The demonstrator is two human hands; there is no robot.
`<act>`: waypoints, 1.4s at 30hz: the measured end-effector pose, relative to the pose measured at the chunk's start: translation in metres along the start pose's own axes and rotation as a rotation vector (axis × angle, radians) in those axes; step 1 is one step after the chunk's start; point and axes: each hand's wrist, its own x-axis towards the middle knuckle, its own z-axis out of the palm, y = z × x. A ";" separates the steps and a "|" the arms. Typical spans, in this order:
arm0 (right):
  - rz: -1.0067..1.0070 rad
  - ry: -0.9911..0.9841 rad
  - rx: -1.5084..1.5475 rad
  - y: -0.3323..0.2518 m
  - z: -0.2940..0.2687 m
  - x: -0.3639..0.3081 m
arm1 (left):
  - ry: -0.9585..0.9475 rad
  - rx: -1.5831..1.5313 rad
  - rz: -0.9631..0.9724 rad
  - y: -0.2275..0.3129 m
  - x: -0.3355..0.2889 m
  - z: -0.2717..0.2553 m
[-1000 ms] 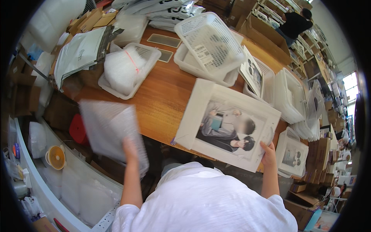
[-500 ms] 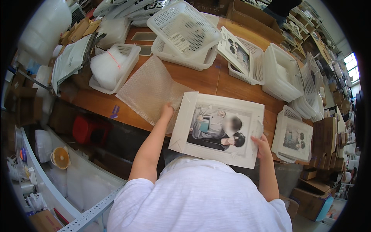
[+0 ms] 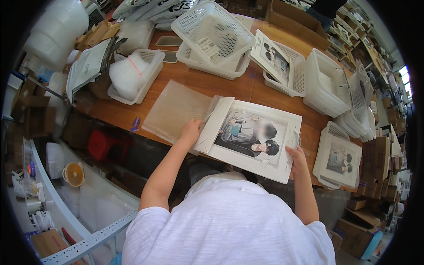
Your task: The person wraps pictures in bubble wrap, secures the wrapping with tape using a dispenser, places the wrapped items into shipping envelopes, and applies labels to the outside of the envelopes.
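Note:
A flat white paper gift bag (image 3: 216, 128), printed with two drawn figures, lies slantwise over the table's near edge. My right hand (image 3: 298, 160) is closed on its right end, beside a translucent handle. At the other end, my left hand (image 3: 191, 131) has its fingers curled on the edge of a clear bubble-wrap bag (image 3: 170, 108), close against the gift bag's folded bottom. The bubble wrap lies flat on the table, its right part meeting the gift bag. Whether the gift bag's end is inside it, I cannot tell.
White baskets (image 3: 216, 35) stand at the back, one tilted on another. A basket with printed bags (image 3: 276, 62) and stacked tubs (image 3: 324, 84) stand right. Another printed bag (image 3: 340, 161) lies in a tray at the right edge. Left is a bin of white wrapping (image 3: 126, 77); below, a red stool (image 3: 106, 145).
The bubble-wrap bag, lifted and creased before, now lies flatter. The gift bag has tilted, its right end slightly higher. Both hands keep their places at its two ends.

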 end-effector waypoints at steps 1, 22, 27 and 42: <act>-0.003 -0.005 0.011 0.002 0.001 -0.001 | -0.006 0.029 -0.001 -0.006 -0.002 0.003; -0.356 0.019 -0.041 -0.005 0.001 -0.023 | 0.081 -0.065 -0.282 -0.022 -0.048 0.017; -0.110 -0.164 -0.195 -0.051 -0.003 -0.012 | 0.119 -0.089 -0.253 -0.018 -0.042 0.038; 0.058 -0.328 -0.356 -0.078 0.037 0.101 | -0.141 -0.164 0.007 0.006 -0.061 0.028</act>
